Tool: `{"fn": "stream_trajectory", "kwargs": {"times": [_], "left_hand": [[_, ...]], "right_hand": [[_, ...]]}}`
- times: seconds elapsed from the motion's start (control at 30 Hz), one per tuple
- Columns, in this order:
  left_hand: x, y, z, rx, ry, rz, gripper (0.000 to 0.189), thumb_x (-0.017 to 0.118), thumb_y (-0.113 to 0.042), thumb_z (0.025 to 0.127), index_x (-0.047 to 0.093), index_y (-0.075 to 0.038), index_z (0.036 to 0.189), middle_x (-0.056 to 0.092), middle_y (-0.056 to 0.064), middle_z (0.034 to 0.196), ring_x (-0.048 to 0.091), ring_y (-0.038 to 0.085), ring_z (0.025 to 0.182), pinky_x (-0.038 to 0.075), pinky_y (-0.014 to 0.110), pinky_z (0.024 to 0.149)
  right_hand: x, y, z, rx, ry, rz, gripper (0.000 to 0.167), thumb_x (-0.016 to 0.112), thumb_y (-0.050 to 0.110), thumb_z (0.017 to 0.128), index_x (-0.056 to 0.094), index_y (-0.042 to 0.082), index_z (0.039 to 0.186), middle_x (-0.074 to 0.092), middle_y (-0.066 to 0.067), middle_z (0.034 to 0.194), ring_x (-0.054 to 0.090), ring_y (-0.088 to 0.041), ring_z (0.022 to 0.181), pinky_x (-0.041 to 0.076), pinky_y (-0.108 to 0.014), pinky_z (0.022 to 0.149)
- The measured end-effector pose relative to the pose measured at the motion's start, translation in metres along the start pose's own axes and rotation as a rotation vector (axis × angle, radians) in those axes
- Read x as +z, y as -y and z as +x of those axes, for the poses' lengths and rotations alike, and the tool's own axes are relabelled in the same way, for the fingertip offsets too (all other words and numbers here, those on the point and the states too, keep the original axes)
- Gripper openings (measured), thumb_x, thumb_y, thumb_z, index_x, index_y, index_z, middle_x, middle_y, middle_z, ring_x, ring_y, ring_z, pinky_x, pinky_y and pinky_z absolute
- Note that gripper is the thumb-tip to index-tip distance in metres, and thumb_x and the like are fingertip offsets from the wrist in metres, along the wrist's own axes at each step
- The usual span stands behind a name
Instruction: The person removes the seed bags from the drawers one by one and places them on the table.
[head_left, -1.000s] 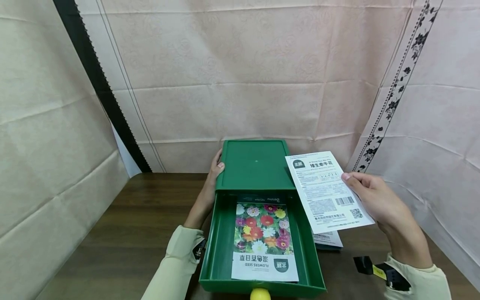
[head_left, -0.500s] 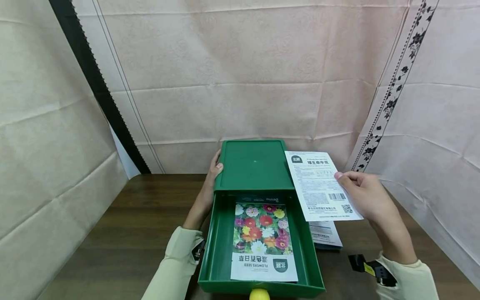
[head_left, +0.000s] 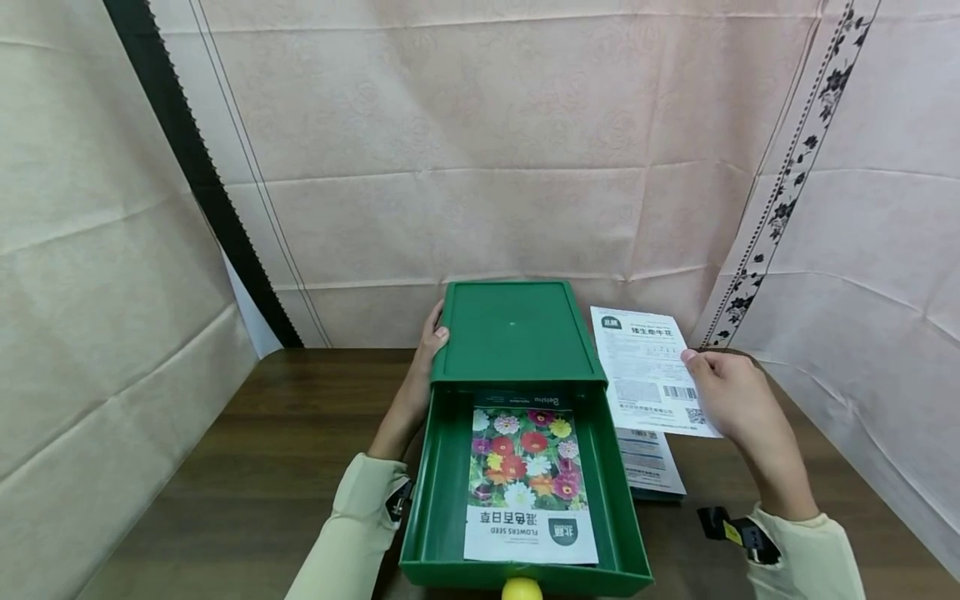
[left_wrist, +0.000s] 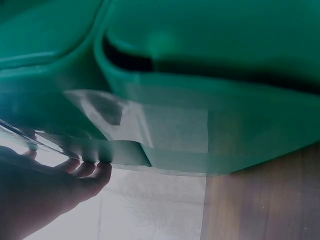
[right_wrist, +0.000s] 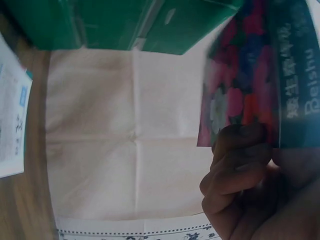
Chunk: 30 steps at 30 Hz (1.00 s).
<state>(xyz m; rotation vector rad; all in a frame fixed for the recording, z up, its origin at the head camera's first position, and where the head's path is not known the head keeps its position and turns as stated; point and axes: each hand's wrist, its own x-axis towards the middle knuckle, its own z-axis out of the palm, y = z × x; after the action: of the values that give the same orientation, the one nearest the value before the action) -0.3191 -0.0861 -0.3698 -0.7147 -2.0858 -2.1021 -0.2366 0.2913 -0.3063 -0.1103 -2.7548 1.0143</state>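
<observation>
A green drawer box point(head_left: 517, 333) stands on the table with its drawer point(head_left: 446, 500) pulled out toward me. In the drawer lies a flower seed packet point(head_left: 525, 467), picture side up, its lettering upside down to me. My left hand point(head_left: 427, 350) rests against the box's left side; in the left wrist view its fingertips point(left_wrist: 102, 170) touch the green wall. My right hand point(head_left: 731, 396) pinches another seed packet point(head_left: 645, 375) by its right edge, printed back toward me, beside the box's right side. The right wrist view shows this packet's flower front point(right_wrist: 240, 85).
Further packets point(head_left: 651, 462) lie on the table point(head_left: 300, 467) right of the drawer, partly under the held one. A yellow knob point(head_left: 521, 589) sits at the drawer's front. Pale cloth point(head_left: 487, 150) hangs behind and on both sides.
My right hand has carried its packet from over the box's right edge to lower down and farther away, beside that edge. The left hand and the drawer have stayed put.
</observation>
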Motion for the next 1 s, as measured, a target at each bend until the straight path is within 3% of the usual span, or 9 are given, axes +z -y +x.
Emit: {"fn": "stream_trajectory", "kwargs": {"times": [0.23, 0.33, 0.63, 1.0], "left_hand": [[-0.001, 0.003, 0.001, 0.005, -0.004, 0.002, 0.073, 0.028, -0.048, 0.105, 0.003, -0.029, 0.17, 0.007, 0.01, 0.174, 0.018, 0.041, 0.153, 0.018, 0.074, 0.118], [-0.001, 0.003, 0.002, 0.005, -0.005, 0.0, 0.072, 0.028, -0.048, 0.105, 0.003, -0.029, 0.17, 0.007, 0.009, 0.174, 0.017, 0.039, 0.154, 0.017, 0.073, 0.119], [0.0, 0.002, 0.002, 0.002, -0.002, -0.005, 0.074, 0.029, -0.048, 0.105, 0.002, -0.026, 0.171, 0.007, 0.009, 0.174, 0.017, 0.039, 0.154, 0.016, 0.073, 0.12], [-0.001, 0.003, 0.002, 0.011, 0.004, -0.009, 0.073, 0.028, -0.048, 0.105, 0.002, -0.027, 0.17, 0.006, 0.01, 0.175, 0.016, 0.04, 0.155, 0.017, 0.073, 0.12]], "right_hand": [[0.006, -0.006, 0.005, 0.015, 0.028, -0.073, 0.06, 0.033, 0.034, 0.115, 0.058, -0.016, 0.138, 0.066, -0.014, 0.082, 0.06, -0.019, 0.063, 0.047, -0.033, 0.054], [0.007, -0.01, 0.007, 0.018, 0.026, -0.091, 0.058, 0.035, 0.033, 0.115, 0.059, -0.016, 0.137, 0.064, -0.014, 0.082, 0.059, -0.02, 0.064, 0.046, -0.034, 0.057], [0.014, -0.021, 0.014, 0.042, 0.046, -0.115, 0.05, 0.039, 0.027, 0.114, 0.065, -0.014, 0.125, 0.063, -0.014, 0.08, 0.059, -0.022, 0.065, 0.046, -0.035, 0.057], [0.029, -0.038, 0.022, 0.099, 0.185, -0.113, 0.043, 0.041, 0.022, 0.113, 0.069, -0.008, 0.099, 0.063, -0.012, 0.077, 0.061, -0.02, 0.065, 0.048, -0.034, 0.058]]}}
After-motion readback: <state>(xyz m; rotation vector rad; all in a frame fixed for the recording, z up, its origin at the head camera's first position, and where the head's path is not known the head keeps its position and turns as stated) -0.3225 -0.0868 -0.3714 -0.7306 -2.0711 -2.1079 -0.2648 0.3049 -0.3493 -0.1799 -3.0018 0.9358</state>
